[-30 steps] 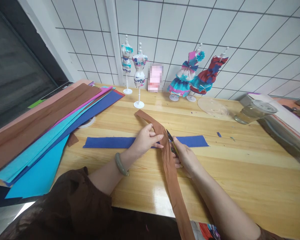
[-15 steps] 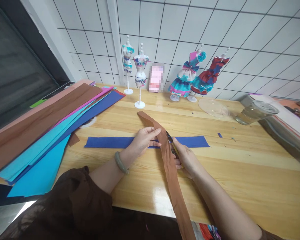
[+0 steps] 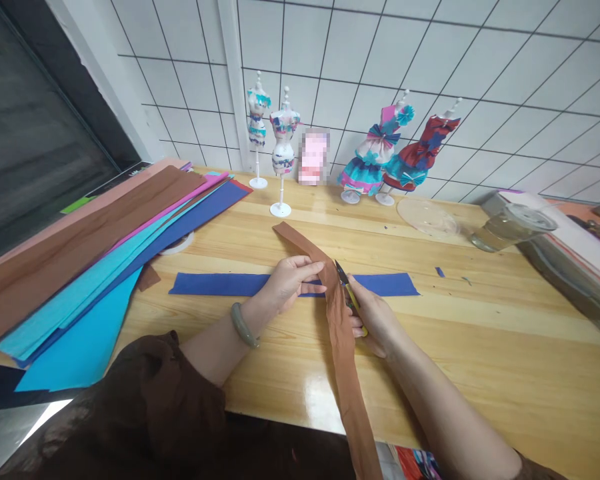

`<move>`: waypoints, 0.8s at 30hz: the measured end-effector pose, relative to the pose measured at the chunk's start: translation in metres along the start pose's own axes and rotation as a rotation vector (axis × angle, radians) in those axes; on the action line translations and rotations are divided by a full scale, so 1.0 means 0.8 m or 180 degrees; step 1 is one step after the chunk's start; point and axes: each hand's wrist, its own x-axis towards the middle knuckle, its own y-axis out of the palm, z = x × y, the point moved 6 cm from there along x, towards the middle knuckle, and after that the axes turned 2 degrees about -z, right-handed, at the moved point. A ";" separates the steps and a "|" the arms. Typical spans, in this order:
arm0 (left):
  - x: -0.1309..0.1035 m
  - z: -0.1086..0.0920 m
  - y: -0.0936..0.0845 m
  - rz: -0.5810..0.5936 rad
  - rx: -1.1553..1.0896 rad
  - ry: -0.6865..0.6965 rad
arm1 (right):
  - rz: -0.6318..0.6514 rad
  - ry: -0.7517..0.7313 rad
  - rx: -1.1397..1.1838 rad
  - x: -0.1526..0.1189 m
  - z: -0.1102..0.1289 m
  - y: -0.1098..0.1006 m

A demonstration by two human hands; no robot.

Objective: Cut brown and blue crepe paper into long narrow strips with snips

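Observation:
A long strip of brown crepe paper (image 3: 341, 333) runs from the middle of the table down over its front edge. My left hand (image 3: 291, 283) pinches this strip near its bend, thumb on top. In my right hand (image 3: 373, 310) is a pair of scissors (image 3: 349, 288) with yellow and black handles. The dark blades point up and away, beside the right edge of the brown strip. Beneath both hands a blue paper strip (image 3: 220, 285) lies flat across the table, its middle partly covered.
Coloured crepe paper sheets (image 3: 95, 247) are stacked at the left, over a roll of tape (image 3: 180, 244). Small dress forms (image 3: 283, 150) and dressed ones (image 3: 377, 157) stand by the tiled wall. A cup (image 3: 513, 227) stands at the right, near blue scraps (image 3: 440, 272).
The scissors have turned in my right hand, so blade and yellow handle show more. Both hands and the brown strip have shifted very slightly right.

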 end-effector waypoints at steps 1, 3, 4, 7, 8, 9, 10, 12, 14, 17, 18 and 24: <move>0.000 0.000 0.000 0.0009 0.0025 -0.0006 | -0.0011 0.0002 0.0027 0.000 0.000 0.000; 0.000 0.001 0.001 0.0030 0.0058 -0.0026 | -0.0046 -0.0008 0.0063 0.000 0.000 -0.001; 0.000 0.001 0.000 0.0032 0.0058 -0.0034 | -0.0068 -0.0021 0.0066 0.000 0.001 -0.001; 0.000 -0.001 -0.001 -0.0052 0.0013 -0.0021 | -0.0099 -0.0037 0.0042 -0.001 0.002 -0.002; 0.000 -0.002 -0.002 -0.0092 0.0007 -0.0006 | -0.0091 -0.0027 0.0037 -0.001 0.002 -0.002; 0.000 -0.003 -0.002 -0.0119 0.0019 0.0009 | -0.0072 -0.0012 0.0038 -0.002 0.002 -0.002; 0.000 -0.003 -0.002 -0.0120 0.0046 0.0017 | -0.0051 0.0007 0.0041 -0.002 0.002 -0.002; -0.001 -0.002 0.001 -0.0075 0.0146 0.0023 | -0.0022 0.0036 0.0039 -0.001 0.002 -0.001; -0.001 -0.001 0.001 -0.0068 0.0272 0.0018 | -0.0040 0.0030 0.0012 -0.001 0.001 -0.002; -0.001 0.000 0.000 -0.0124 0.0376 0.0036 | -0.0087 -0.0027 -0.0039 0.000 0.001 -0.004; -0.001 0.000 -0.001 -0.0131 0.0375 0.0061 | -0.0089 -0.0045 -0.0046 0.001 0.001 -0.005; 0.000 -0.004 0.000 -0.0142 0.0491 0.0125 | -0.0098 -0.0064 -0.0125 0.001 0.002 -0.006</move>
